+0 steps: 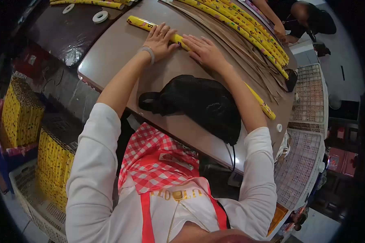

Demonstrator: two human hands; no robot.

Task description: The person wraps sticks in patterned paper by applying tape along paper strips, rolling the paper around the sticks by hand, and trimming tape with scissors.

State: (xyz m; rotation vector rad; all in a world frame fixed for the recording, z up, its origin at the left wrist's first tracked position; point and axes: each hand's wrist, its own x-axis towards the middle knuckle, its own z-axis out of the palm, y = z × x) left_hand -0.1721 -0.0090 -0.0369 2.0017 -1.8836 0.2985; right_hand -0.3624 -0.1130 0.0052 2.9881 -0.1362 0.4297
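A slim yellow patterned roll (141, 23) lies across the table. My left hand (161, 41) rests flat over it, fingers stretched out, a ring and a grey wristband showing. Also laid on the roll is my right hand (205, 52), palm down with its fingers extended. Beyond my right forearm, a yellow length (260, 100) shows; the hand and arm cover the stretch between, so I cannot tell whether it is the same roll. A black cloth bag (198, 101) sits on the table between my forearms, its cord hanging over the edge.
Several finished yellow rolls (247, 30) and brown paper strips (231, 42) lie at the far right. Another person's hand (280, 31) is beyond them. White tape rings (100, 16) lie on a dark table. Crates (302, 162) stand right; yellow bundles (22, 111) stand left.
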